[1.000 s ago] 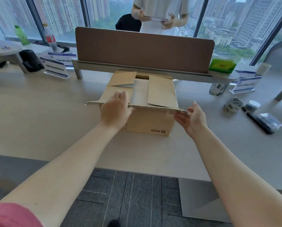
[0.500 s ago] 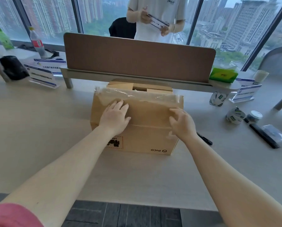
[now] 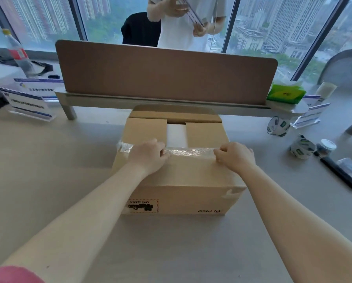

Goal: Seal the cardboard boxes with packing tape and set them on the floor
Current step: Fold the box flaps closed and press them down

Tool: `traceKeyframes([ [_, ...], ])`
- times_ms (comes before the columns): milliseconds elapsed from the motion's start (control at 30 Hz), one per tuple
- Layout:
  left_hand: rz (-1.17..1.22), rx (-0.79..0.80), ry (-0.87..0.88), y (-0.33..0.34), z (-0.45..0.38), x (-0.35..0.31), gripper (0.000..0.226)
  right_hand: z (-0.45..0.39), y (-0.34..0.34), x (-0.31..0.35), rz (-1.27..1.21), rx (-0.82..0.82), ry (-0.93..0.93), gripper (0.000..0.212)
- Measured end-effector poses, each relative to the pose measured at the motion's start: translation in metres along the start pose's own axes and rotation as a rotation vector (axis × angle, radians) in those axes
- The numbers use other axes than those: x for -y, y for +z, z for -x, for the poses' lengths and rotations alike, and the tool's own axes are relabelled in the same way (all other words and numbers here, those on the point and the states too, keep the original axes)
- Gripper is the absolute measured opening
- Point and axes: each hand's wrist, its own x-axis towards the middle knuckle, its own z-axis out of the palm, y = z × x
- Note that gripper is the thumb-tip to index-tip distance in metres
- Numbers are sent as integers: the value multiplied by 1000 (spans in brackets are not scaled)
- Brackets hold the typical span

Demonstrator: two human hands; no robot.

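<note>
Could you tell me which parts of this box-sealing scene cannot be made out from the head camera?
- Inside of the brown cardboard box: hidden by its flaps; only a pale strip shows.
- Fingertips of the left hand and right hand: curled under at the clear tape strip.
- Print on the white-and-green tape rolls: too small.
- Floor: out of frame.
</note>
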Motion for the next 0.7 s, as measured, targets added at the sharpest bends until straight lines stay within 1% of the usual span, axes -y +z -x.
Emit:
traceKeyframes([
  [100, 78, -18, -67, -8, -21, 2, 28, -22, -3, 6, -119, -37, 64, 29],
  [133, 96, -52, -85, -9, -29, 4, 27, -31, -5, 8, -171, -60, 77, 27],
  [200, 142, -143, -122, -9, -46, 9, 25, -50, -9, 10, -285, -97, 90, 14],
  [233, 160, -187, -140, -10, -56, 12, 23, -60, -10, 10, -337, -109, 99, 12],
  [300, 135, -226, -177, -10, -76, 19, 26, -83, -13, 10, -388, -95, 128, 28],
  [367, 63, -181, -224, -10, -96, 24, 37, -106, -14, 9, -389, -50, 145, 40],
  [433, 25, -146, -287, -9, -114, 30, 46, -125, -11, 9, -403, 1, 192, 43],
  [467, 29, -139, -330, -8, -122, 33, 49, -133, -9, 9, -427, 14, 213, 38],
  [533, 68, -116, -448, -6, -135, 39, 53, -144, -2, 8, -479, 28, 226, 16],
  [567, 94, -92, -514, -5, -139, 43, 56, -148, 0, 8, -495, 37, 236, 10],
  [633, 154, -46, -607, -4, -147, 49, 59, -157, 4, 8, -544, 52, 245, 17],
  [700, 234, -46, -636, -4, -152, 54, 62, -164, 5, 10, -606, 56, 247, 31],
])
